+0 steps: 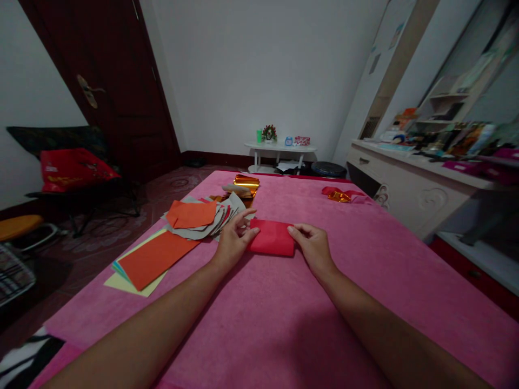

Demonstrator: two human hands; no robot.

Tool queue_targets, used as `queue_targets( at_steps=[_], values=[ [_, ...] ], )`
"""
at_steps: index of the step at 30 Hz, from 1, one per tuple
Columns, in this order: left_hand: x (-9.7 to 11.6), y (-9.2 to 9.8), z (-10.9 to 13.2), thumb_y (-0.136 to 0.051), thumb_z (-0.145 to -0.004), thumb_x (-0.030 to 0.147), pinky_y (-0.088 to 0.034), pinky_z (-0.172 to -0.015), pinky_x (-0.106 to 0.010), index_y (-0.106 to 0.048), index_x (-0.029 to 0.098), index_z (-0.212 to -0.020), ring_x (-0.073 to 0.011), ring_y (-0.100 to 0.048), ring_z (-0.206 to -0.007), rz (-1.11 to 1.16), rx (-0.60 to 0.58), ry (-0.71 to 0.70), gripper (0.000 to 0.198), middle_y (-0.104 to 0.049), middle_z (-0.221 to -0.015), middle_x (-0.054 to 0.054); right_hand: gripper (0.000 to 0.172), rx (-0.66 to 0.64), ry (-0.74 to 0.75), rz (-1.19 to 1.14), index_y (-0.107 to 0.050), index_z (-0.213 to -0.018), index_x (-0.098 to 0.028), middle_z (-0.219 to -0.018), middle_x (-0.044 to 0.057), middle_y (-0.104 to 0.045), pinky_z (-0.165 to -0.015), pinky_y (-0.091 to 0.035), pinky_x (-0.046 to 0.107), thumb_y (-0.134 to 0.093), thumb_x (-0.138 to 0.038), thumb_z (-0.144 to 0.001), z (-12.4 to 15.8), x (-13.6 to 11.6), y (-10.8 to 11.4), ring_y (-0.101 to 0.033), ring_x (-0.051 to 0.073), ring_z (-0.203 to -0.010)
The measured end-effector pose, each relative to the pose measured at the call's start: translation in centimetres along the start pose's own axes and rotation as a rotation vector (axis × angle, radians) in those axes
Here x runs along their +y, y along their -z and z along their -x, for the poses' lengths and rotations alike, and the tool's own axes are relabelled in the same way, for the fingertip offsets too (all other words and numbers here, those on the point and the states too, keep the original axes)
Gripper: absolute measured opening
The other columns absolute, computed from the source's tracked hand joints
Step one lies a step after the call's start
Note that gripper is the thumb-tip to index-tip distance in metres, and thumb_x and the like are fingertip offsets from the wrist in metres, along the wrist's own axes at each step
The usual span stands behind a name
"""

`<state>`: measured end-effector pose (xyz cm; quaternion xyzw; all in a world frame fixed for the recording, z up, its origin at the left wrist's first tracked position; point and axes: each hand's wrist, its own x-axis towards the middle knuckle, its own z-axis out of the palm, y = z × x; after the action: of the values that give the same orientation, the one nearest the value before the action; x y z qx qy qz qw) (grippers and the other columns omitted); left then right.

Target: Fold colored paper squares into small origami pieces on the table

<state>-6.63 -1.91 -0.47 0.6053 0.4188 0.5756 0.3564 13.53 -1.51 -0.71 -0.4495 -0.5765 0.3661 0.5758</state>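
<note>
A folded piece of red paper is held just above the pink cloth, level between both hands. My left hand pinches its left edge with the thumb on top, the index finger stretched out beyond. At the upper right corner, my right hand grips the paper between thumb and curled fingers. Close to the left hand lies a pile of grey paper pieces, topped by an orange paper piece. Nearer me on the left, an orange sheet covers yellow and green-blue sheets.
The pink cloth covers the table. Behind the pile sits a roll of shiny gold foil. Red and gold scraps lie at the far right. A white dresser stands on the right, a chair with a red bag on the left.
</note>
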Motion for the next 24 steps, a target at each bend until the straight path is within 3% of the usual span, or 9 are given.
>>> queue_targets(
  at_steps=[2, 5, 11, 16, 20, 24],
  values=[
    [0.1, 0.2, 0.0, -0.067, -0.072, 0.023, -0.036, -0.051, -0.019, -0.065, 0.018, -0.107, -0.0072, -0.048, -0.056, -0.074, -0.073, -0.015, 0.035, -0.064, -0.091, -0.004, 0.019, -0.001, 0.015, 0.006, -0.070, -0.072, -0.016, -0.067, 0.002, -0.066, -0.059, -0.042, 0.026, -0.066, -0.034, -0.073, -0.1, 0.1, 0.1, -0.056, 0.015, -0.061],
    [0.0, 0.4, 0.0, -0.069, -0.070, 0.022, -0.039, -0.055, -0.020, -0.069, 0.015, -0.098, -0.0092, -0.051, -0.061, -0.088, -0.145, 0.003, 0.028, -0.065, -0.087, -0.005, 0.020, 0.004, 0.051, 0.021, -0.070, -0.072, -0.016, -0.067, 0.002, -0.066, -0.060, -0.043, 0.027, -0.066, -0.035, -0.073, -0.2, 0.2, 0.3, -0.056, 0.015, -0.062],
    [-0.3, 0.4, -0.1, -0.075, -0.063, 0.021, -0.044, -0.058, -0.021, -0.066, 0.015, -0.101, -0.0118, -0.056, -0.067, 0.030, -0.187, 0.061, 0.040, -0.064, -0.090, -0.005, 0.021, 0.005, 0.073, 0.033, -0.070, -0.073, -0.016, -0.068, 0.002, -0.067, -0.060, -0.043, 0.027, -0.065, -0.037, -0.074, -0.2, 0.1, 0.3, -0.057, 0.016, -0.063],
    [-0.1, 0.3, 0.0, -0.074, -0.067, 0.023, -0.045, -0.060, -0.023, -0.068, 0.013, -0.096, -0.0133, -0.058, -0.068, 0.038, -0.176, 0.063, 0.031, -0.066, -0.084, -0.005, 0.020, 0.001, 0.073, 0.020, -0.070, -0.073, -0.016, -0.067, 0.002, -0.065, -0.060, -0.043, 0.027, -0.064, -0.036, -0.074, -0.2, -0.1, 0.2, -0.056, 0.016, -0.061],
    [0.2, 0.4, 0.1, -0.069, -0.073, 0.024, -0.045, -0.064, -0.024, -0.070, 0.016, -0.100, -0.0154, -0.059, -0.075, -0.107, -0.138, -0.051, 0.028, -0.068, -0.095, -0.007, 0.020, 0.005, 0.070, 0.030, -0.070, -0.073, -0.016, -0.068, 0.002, -0.065, -0.061, -0.043, 0.027, -0.064, -0.035, -0.074, -0.2, 0.1, 0.2, -0.055, 0.016, -0.062],
    [0.7, 0.5, 0.1, -0.066, -0.076, 0.022, -0.044, -0.069, -0.025, -0.070, 0.019, -0.103, -0.0178, -0.060, -0.084, -0.264, -0.205, -0.179, 0.028, -0.068, -0.100, -0.007, 0.020, -0.006, 0.070, 0.044, -0.070, -0.075, -0.016, -0.069, 0.002, -0.066, -0.062, -0.043, 0.027, -0.064, -0.035, -0.075, -0.2, 0.2, 0.2, -0.056, 0.016, -0.063]
  ],
)
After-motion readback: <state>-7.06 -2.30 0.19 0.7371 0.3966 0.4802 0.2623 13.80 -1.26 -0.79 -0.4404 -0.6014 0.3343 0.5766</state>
